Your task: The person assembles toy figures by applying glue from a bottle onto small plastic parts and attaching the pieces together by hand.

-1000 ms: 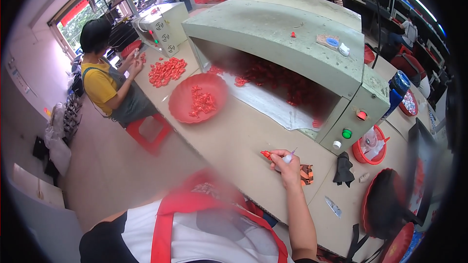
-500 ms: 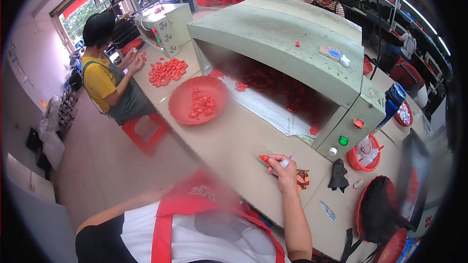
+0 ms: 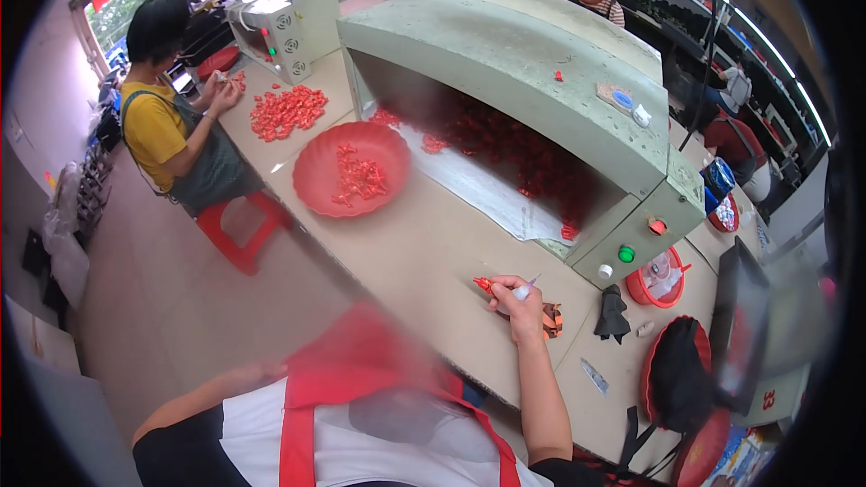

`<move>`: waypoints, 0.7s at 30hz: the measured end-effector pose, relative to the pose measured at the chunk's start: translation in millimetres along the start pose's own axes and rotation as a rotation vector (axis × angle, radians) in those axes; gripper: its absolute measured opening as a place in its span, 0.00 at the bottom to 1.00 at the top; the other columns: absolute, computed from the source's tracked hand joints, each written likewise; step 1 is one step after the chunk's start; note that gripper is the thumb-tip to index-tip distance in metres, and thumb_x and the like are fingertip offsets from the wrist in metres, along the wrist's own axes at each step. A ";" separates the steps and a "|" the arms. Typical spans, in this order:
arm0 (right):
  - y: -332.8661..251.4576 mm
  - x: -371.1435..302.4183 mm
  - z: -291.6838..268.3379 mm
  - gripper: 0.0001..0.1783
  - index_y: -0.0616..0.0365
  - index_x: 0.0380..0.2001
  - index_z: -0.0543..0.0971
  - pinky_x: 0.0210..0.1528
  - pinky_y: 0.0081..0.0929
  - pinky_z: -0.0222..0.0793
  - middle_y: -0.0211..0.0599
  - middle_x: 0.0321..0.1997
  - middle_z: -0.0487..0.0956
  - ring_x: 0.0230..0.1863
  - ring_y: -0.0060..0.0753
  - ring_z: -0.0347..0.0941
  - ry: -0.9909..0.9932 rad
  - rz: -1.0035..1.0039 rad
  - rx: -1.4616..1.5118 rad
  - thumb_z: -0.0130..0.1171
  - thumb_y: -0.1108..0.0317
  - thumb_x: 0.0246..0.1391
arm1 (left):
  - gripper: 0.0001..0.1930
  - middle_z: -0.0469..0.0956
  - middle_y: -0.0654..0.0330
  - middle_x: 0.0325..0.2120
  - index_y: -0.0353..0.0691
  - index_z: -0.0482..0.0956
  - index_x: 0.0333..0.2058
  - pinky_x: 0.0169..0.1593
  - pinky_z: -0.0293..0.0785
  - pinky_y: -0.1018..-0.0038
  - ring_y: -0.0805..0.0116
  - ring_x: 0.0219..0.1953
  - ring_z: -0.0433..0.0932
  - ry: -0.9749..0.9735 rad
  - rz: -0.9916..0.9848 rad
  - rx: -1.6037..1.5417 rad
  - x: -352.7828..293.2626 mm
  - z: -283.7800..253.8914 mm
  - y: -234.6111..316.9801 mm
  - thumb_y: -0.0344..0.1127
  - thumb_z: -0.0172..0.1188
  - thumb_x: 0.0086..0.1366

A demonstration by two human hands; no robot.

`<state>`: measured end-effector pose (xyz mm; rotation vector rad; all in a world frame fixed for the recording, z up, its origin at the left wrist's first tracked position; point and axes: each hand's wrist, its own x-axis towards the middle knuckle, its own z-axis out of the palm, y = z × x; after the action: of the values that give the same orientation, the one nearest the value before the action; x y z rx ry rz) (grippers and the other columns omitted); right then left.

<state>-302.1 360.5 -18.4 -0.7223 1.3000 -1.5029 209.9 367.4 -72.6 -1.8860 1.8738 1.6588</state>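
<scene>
Above the table, my right hand (image 3: 518, 314) is closed around a small whitish squeeze bottle (image 3: 521, 292) with a thin purple needle tip. A small glossy red piece (image 3: 483, 285) sticks out from the fingers of the same hand. An orange-and-brown object (image 3: 551, 319) lies just beside my right wrist. At the lower left, my left forearm (image 3: 194, 401) reaches in toward the blurred red apron (image 3: 356, 356). The fingers of my left hand are hidden behind the apron, so what they do cannot be made out.
A pale green machine (image 3: 505, 63) holds many red pieces in its opening. To its left stand a red bowl (image 3: 311, 189) of pieces and a loose heap (image 3: 287, 114). A person in yellow (image 3: 153, 131) works there. At right lie a red basket (image 3: 657, 293), black cloth (image 3: 612, 314) and a blade (image 3: 594, 376).
The whole view has shifted a little, so the table and machine sit slightly further left and up. My right hand keeps its hold on the bottle and red piece.
</scene>
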 end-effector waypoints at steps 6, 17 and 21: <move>-18.3 -2.5 21.7 0.07 0.67 0.32 0.76 0.28 0.19 0.68 0.33 0.28 0.76 0.25 0.20 0.70 0.112 -0.187 -0.139 0.57 0.73 0.50 | 0.10 0.78 0.51 0.26 0.32 0.77 0.33 0.36 0.72 0.70 0.62 0.29 0.77 0.400 0.198 0.152 49.4 -23.6 79.8 0.33 0.58 0.55; -61.5 -43.9 117.1 0.09 0.63 0.29 0.78 0.31 0.22 0.70 0.39 0.30 0.77 0.30 0.30 0.75 0.691 -0.967 -0.621 0.62 0.82 0.39 | 0.12 0.77 0.58 0.34 0.29 0.74 0.44 0.43 0.73 0.76 0.70 0.38 0.76 -0.462 0.919 -0.878 71.7 82.5 359.3 0.25 0.51 0.62; -64.4 -49.5 106.1 0.09 0.66 0.29 0.77 0.30 0.20 0.70 0.42 0.35 0.75 0.29 0.26 0.73 0.729 -1.021 -0.872 0.60 0.84 0.41 | 0.14 0.76 0.55 0.38 0.29 0.73 0.45 0.46 0.74 0.73 0.69 0.41 0.75 -0.703 0.758 -0.885 79.1 90.3 367.5 0.27 0.54 0.61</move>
<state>-209.0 363.4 77.4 -1.6684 2.4211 -2.0718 -135.1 263.6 67.9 -0.3273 1.7020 3.1716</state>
